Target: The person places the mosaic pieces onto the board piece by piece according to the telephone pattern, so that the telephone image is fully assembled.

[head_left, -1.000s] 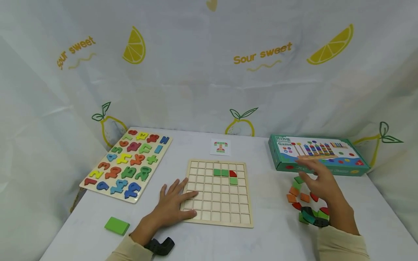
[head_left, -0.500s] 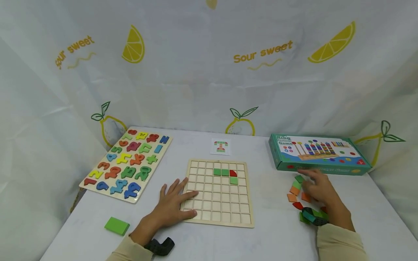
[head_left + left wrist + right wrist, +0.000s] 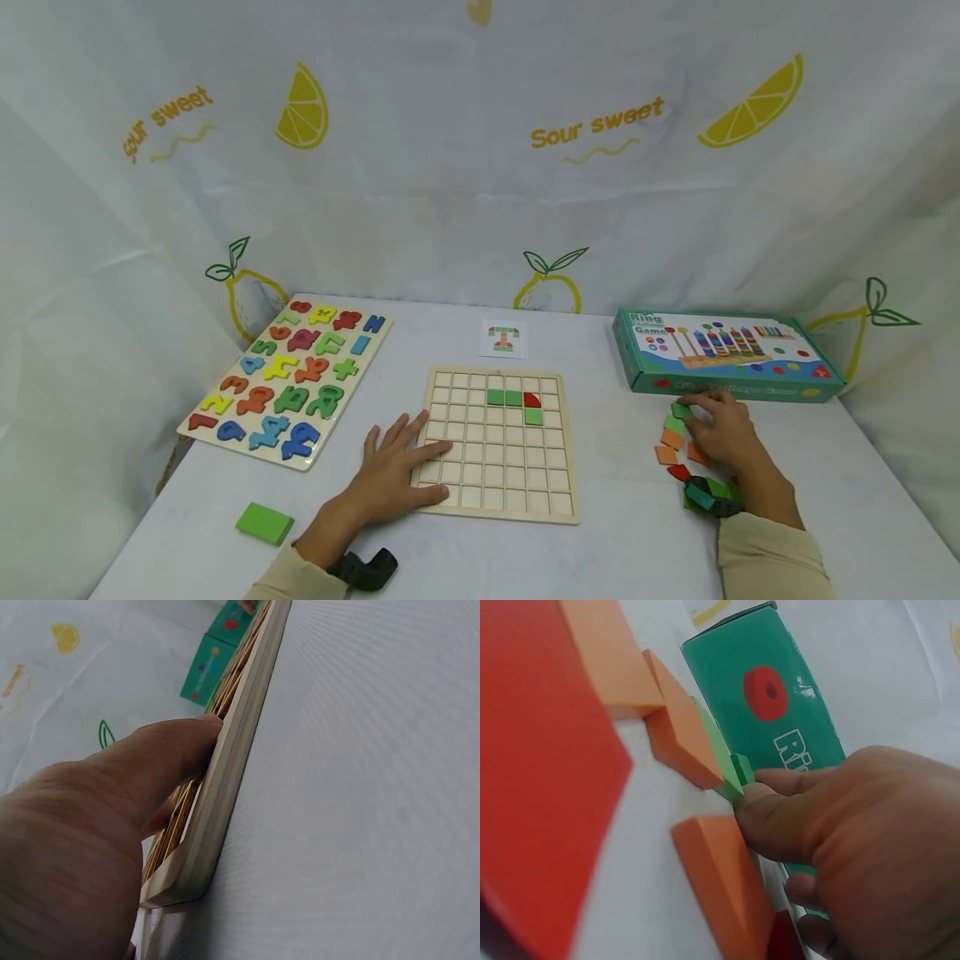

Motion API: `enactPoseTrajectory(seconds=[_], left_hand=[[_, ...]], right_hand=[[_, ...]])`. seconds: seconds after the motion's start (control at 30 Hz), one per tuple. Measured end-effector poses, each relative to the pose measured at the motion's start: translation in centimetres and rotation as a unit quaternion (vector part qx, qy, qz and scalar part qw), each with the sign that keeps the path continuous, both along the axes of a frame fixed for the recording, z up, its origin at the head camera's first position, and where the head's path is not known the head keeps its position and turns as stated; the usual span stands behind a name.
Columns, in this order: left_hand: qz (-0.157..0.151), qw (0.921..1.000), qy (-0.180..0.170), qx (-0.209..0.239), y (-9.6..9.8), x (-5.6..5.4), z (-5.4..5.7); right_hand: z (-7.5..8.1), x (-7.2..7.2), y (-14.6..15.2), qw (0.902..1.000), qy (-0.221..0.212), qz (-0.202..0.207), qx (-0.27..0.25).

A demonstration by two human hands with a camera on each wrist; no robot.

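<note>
My left hand [image 3: 390,479] rests with spread, straight fingers on the left edge of a wooden grid board [image 3: 517,454]. In the left wrist view the thumb [image 3: 180,746] lies over the board's rim. Three green square tiles and a red quarter-round tile [image 3: 532,400] sit in the grid's upper right cells. At the far end of a loose group of tiles, my right hand [image 3: 726,429] pinches a dark green tile [image 3: 743,769] between thumb and index finger. Close to it lie a light green tile [image 3: 675,424] and orange tiles [image 3: 666,455]; some tiles are hidden under the wrist.
A green game box [image 3: 727,387] stands just behind the right hand. A small pattern card [image 3: 503,339] lies beyond the board. On the left are a number puzzle board [image 3: 258,379] and a green block [image 3: 265,523]. A white curtain [image 3: 420,208] closes off the back.
The right hand has come down from above the tiles, and its thumb and index finger have closed on the far dark green tile. The left hand stays put on the board.
</note>
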State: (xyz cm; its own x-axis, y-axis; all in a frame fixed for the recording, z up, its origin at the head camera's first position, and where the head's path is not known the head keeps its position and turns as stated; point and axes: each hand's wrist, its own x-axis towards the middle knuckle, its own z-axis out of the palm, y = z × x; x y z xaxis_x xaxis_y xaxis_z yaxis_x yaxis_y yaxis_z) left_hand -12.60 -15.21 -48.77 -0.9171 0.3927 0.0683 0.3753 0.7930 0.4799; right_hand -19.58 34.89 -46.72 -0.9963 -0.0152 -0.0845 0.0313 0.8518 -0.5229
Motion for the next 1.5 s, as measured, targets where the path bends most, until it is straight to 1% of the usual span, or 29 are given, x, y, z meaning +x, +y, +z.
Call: enactPoseTrajectory(seconds=[0.13,0.2,0.37,0.57,0.63,0.77,0.9,0.97,1.07,1.23,1.33,1.5], left_hand=[[-0.001,1.0,-0.001,0.001,0.0,0.0,0.1],[-0.001,1.0,0.001,0.002,0.1,0.0,0.1],[-0.003,1.0,0.006,0.002,0.1,-0.1,0.0],[-0.002,1.0,0.005,0.002,0.1,-0.3,0.0],[-0.005,1.0,0.006,0.001,0.2,-0.4,0.0],[-0.008,1.0,0.006,0.002,0.4,-0.5,0.0],[-0.007,1.0,0.0,0.003,0.4,-0.5,0.0],[-0.005,1.0,-0.001,0.001,0.4,-0.4,0.0],[-0.001,1.0,-0.001,-0.002,0.3,-0.3,-0.1],[0.002,1.0,0.002,0.001,0.1,-0.2,0.0],[0.0,1.0,0.002,0.003,0.1,-0.2,0.0],[0.001,1.0,-0.004,0.004,0.1,0.0,0.2]], right_hand=[[0.4,0.2,-0.2,0.9999,0.014,-0.009,0.003],[1.1,0.5,-0.3,0.9996,0.028,-0.01,0.0],[3.3,1.2,-1.1,0.9971,0.073,-0.015,-0.015],[6.2,2.0,-2.6,0.9922,0.124,0.006,-0.018],[7.1,2.4,-3.2,0.9884,0.149,0.016,-0.026],[8.3,2.9,-4.4,0.9767,0.208,0.04,-0.036],[9.3,3.0,-5.6,0.9644,0.252,0.066,-0.043],[9.9,2.9,-6.3,0.9588,0.268,0.082,-0.049],[10.7,2.8,-7.5,0.9526,0.282,0.102,-0.05],[11.7,2.4,-9.9,0.9452,0.29,0.128,-0.077],[11.8,2.0,-11.4,0.9423,0.289,0.14,-0.095],[11.5,1.4,-13.8,0.9401,0.279,0.159,-0.116]])
